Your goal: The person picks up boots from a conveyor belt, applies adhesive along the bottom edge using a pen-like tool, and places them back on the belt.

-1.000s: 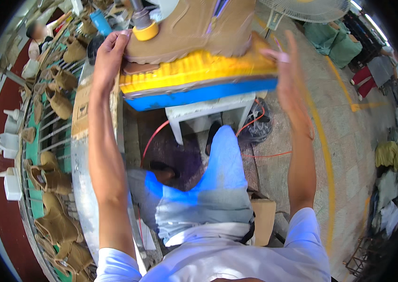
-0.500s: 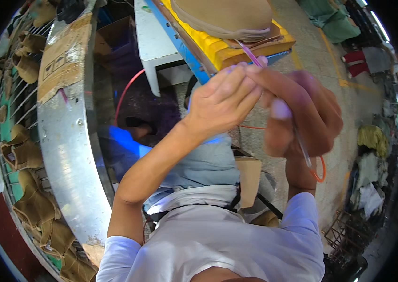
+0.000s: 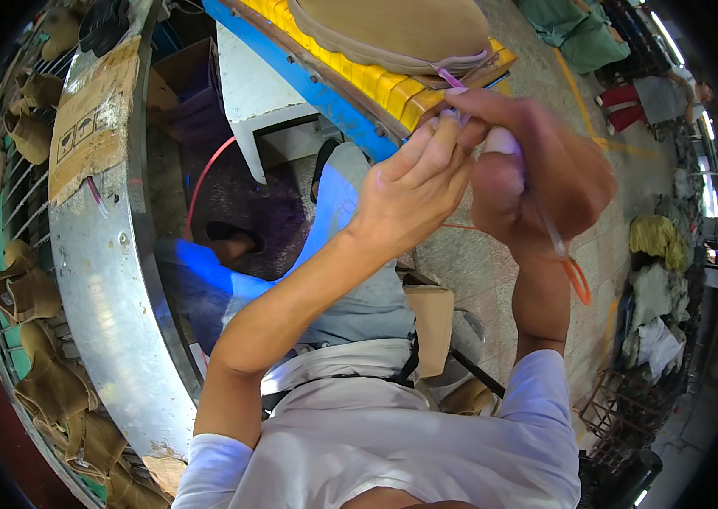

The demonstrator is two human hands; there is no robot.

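A tan shoe (image 3: 393,34) with a pale sole edge rests at the top of the view on a yellow, ridged conveyor (image 3: 367,83). From the shoe's near edge a thin pink-purple strip (image 3: 451,78) runs down to my fingertips. My left hand (image 3: 410,187) is closed in a pinch just below the shoe, against my right fingers; what lies inside it is hidden. Thumb and forefinger of my right hand (image 3: 550,161) close on the strip. Out of the right palm comes a clear slender shaft (image 3: 552,237) with an orange cord loop (image 3: 578,282) at its end.
At left stands a metal bench (image 3: 109,280) with torn cardboard (image 3: 92,119); beyond it, a rack holds several tan shoes (image 3: 49,369). A white stool (image 3: 261,93) is beside the conveyor's blue side rail (image 3: 316,85). Clothes (image 3: 656,331) lie at far right, where another person sits or bends.
The shoe and conveyor appear a little further left as the whole view shifts. My right hand has come closer over my left fingers, and less of the strip shows.
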